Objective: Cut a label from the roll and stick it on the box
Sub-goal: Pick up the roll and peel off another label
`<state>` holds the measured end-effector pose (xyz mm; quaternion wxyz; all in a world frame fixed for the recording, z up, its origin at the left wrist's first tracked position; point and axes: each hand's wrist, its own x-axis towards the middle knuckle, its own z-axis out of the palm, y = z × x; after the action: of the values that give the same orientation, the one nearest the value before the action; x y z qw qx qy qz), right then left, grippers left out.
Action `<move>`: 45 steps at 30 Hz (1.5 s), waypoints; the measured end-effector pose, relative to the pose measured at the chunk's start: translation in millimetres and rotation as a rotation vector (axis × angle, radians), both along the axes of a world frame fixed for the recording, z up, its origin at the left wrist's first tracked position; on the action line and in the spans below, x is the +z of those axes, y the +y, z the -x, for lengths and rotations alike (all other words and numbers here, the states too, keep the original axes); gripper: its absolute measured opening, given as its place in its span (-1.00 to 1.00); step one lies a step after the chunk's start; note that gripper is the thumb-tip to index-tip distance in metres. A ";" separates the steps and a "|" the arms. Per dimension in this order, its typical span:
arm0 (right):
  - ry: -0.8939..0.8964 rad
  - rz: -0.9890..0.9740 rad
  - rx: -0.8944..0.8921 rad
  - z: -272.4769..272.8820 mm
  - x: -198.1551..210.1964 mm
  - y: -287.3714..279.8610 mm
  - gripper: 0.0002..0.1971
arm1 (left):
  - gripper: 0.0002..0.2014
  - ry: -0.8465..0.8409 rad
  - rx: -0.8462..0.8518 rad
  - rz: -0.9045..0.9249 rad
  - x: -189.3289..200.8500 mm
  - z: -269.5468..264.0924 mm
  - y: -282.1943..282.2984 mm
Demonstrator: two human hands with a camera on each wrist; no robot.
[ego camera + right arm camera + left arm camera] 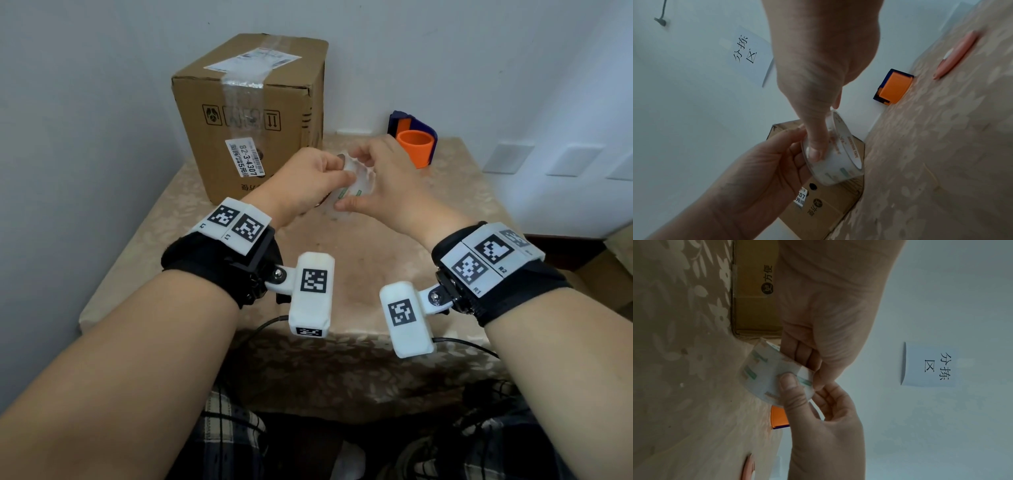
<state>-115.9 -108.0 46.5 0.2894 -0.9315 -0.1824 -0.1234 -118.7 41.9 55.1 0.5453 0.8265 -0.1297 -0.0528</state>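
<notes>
A clear label roll (361,188) with green print hangs above the table, held between both hands. My left hand (337,173) grips it from the left, fingers curled behind the roll (760,369). My right hand (349,180) pinches it from the right, its thumb (816,147) pressed on the roll's outer face (838,162) and its fingers on the far rim. Just behind the hands a taped brown cardboard box (253,102) stands at the back left of the table, with a small white barcode sticker (245,156) on its front.
An orange and dark blue tape dispenser (414,142) stands at the back right by the wall. A pink cutter (955,55) lies on the floral tablecloth (342,274) to the right. A paper sign (748,53) hangs on the wall behind.
</notes>
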 end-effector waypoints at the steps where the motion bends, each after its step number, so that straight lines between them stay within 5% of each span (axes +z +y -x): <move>1: -0.002 -0.005 -0.005 0.5 0.3 0.5 -0.32 | -0.66 -0.006 0.009 0.003 -0.7 -0.9 0.7; 9: 0.148 0.016 0.014 2.1 -2.4 -1.3 -0.36 | -0.66 0.059 -0.041 -0.021 -13.2 -2.0 1.3; 14: 0.219 0.043 -0.001 -1.2 -8.8 -2.7 -0.60 | -0.66 0.128 -0.051 0.015 -20.0 -6.1 2.7; 19: 0.188 0.042 0.039 0.3 -5.9 0.0 -0.22 | -0.78 0.183 -0.051 0.104 -20.3 -10.5 8.4; 30: 0.187 0.012 -0.012 -4.3 -4.6 2.6 -0.36 | -0.56 0.090 -0.038 -0.025 -21.7 -11.8 8.0; 34: 0.181 0.104 -0.019 -0.8 -6.9 2.0 -0.58 | -0.64 0.074 -0.054 -0.040 -21.5 -10.1 8.1; 39: 0.178 0.001 0.009 2.3 -7.4 -4.1 -0.24 | -0.68 0.065 -0.065 -0.069 -21.2 -10.1 4.1; 45: 0.141 -0.065 0.000 3.2 -12.3 1.6 -0.32 | -0.71 0.114 -0.022 0.018 -22.5 -12.7 7.4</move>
<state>-119.1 -106.4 34.2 0.3318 -0.9279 -0.1577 -0.0635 -106.1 49.4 32.6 0.5587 0.8157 -0.1079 -0.1044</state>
